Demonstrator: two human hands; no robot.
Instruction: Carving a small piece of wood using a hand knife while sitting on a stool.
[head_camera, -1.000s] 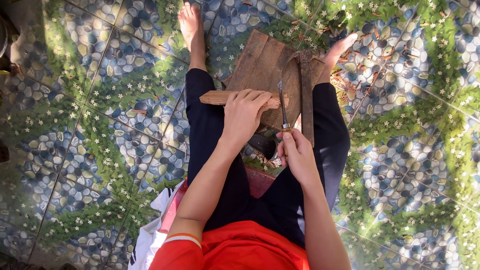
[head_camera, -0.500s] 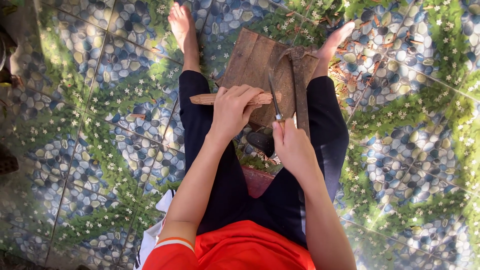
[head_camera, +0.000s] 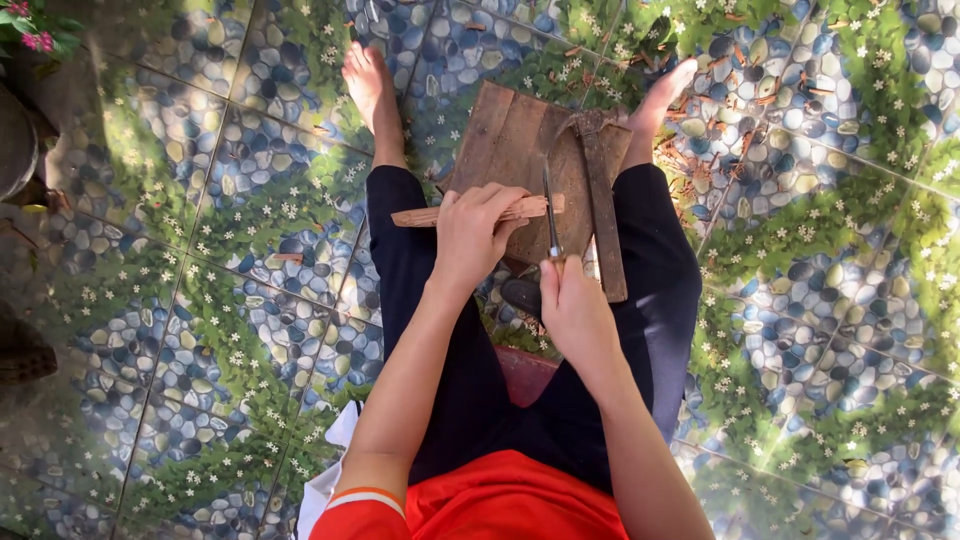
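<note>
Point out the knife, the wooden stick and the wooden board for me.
knife (head_camera: 550, 215): head view, middle of the blade.
wooden stick (head_camera: 418, 217): head view, its free left end.
wooden board (head_camera: 505, 140): head view, bare upper left face.

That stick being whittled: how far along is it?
Done: wood chips already litter the tiled floor. In hand: the left hand grips the stick over the wooden board, while the right hand sets the knife against it. Left: the stick's visible end looks rough and unshaped.

Legs (head_camera: 400, 270) flank wooden board (head_camera: 510, 130); tiled floor (head_camera: 820, 250) open outside them.
</note>
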